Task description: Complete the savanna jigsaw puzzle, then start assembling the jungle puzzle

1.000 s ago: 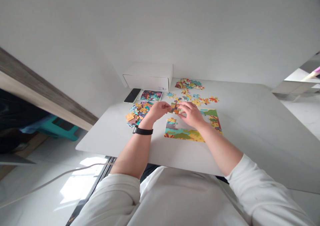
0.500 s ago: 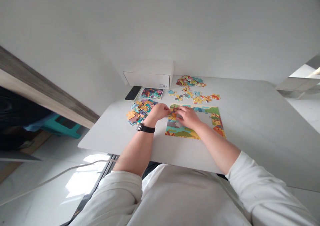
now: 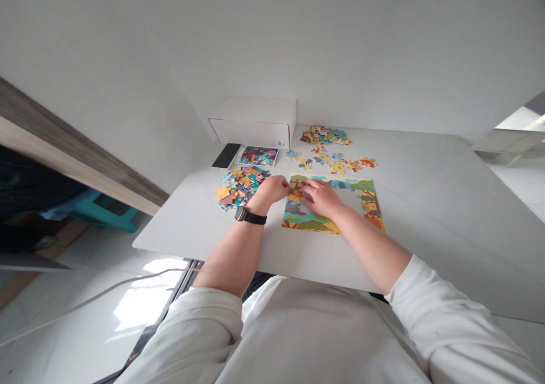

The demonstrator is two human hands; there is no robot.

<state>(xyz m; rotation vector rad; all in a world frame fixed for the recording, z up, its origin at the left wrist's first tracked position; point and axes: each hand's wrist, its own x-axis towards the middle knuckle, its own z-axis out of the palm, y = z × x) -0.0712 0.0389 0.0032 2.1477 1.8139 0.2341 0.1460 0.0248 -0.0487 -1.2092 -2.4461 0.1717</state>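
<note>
The puzzle (image 3: 313,225) lies flat on our worktop (image 3: 426,202). At its far-left corner, we cannot tell whether our left hand (image 3: 273,189) pinches anything; our right hand (image 3: 321,197), fingers parted, touches it. Uneven pressing could pop its joined pieces (image 3: 293,198) apart.

The 2 hands (image 3: 322,198) hide parts of the puzzle (image 3: 313,226), and the label (image 3: 279,143) print is too small to read.
</note>
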